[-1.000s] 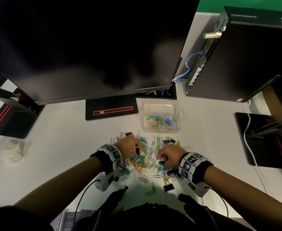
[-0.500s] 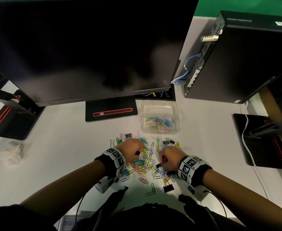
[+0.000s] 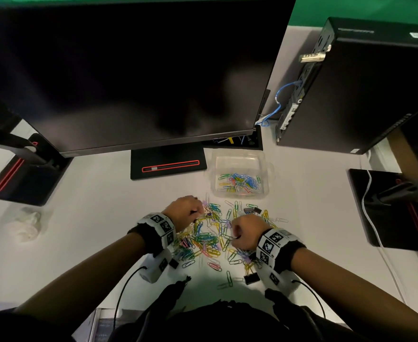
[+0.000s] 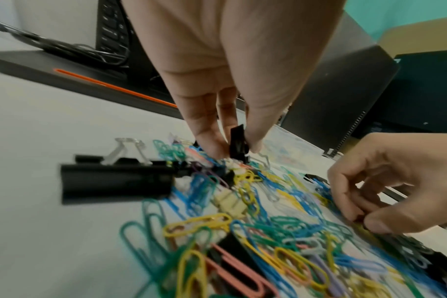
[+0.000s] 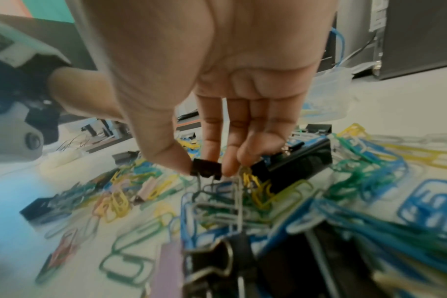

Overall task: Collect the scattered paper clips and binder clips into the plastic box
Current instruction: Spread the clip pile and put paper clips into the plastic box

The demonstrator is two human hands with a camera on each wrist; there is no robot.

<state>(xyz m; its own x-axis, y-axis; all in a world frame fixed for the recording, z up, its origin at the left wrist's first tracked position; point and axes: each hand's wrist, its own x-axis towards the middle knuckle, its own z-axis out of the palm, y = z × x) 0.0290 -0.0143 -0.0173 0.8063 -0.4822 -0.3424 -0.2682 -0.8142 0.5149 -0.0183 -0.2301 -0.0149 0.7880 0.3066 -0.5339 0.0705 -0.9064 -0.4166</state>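
A heap of coloured paper clips (image 3: pixel 209 239) and black binder clips lies on the white desk. The clear plastic box (image 3: pixel 240 156) stands just beyond it with several clips inside. My left hand (image 3: pixel 187 212) hangs over the heap's left side, thumb and fingers pinching a small black binder clip (image 4: pixel 238 144). My right hand (image 3: pixel 246 230) is over the heap's right side and pinches another small black binder clip (image 5: pixel 206 168), with paper clips dangling beneath it. A larger black binder clip (image 4: pixel 115 182) lies at the heap's left edge.
A big dark monitor (image 3: pixel 138 70) on a black stand (image 3: pixel 168 162) fills the back. A black computer case (image 3: pixel 351 90) stands at the back right. Other monitor bases sit at far left (image 3: pixel 22 178) and far right (image 3: pixel 395 208). A crumpled white wad (image 3: pixel 24 224) lies left.
Both hands stayed over the heap and shifted only slightly. Each pinched a small black binder clip throughout; the right one is now raised a little with paper clips hanging from it.
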